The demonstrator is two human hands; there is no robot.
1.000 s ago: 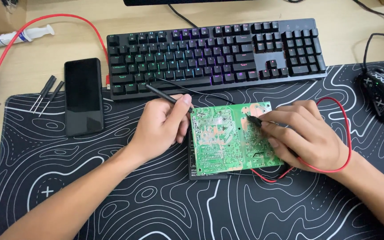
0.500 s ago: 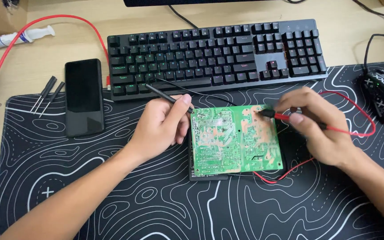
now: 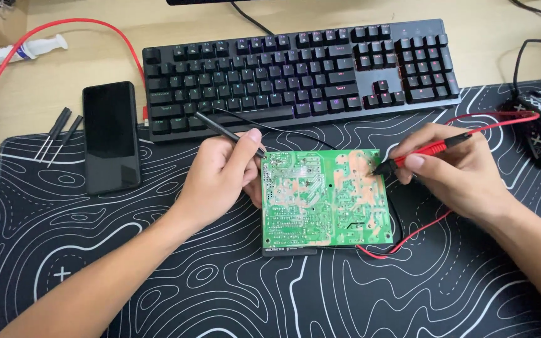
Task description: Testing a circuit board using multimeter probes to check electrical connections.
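- Left hand (image 3: pixel 220 172) pinches a black probe (image 3: pixel 228 133), its tip at the green circuit board's (image 3: pixel 324 197) upper left corner.
- Right hand (image 3: pixel 455 166) pinches a red probe (image 3: pixel 422 152), tip touching the board's upper right.
- Board lies on the patterned mat (image 3: pixel 220 281), below the keyboard (image 3: pixel 295 69).

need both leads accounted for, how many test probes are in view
2: a black probe in the left hand at the circuit board's top-left corner, a red probe in the right hand at its upper right.
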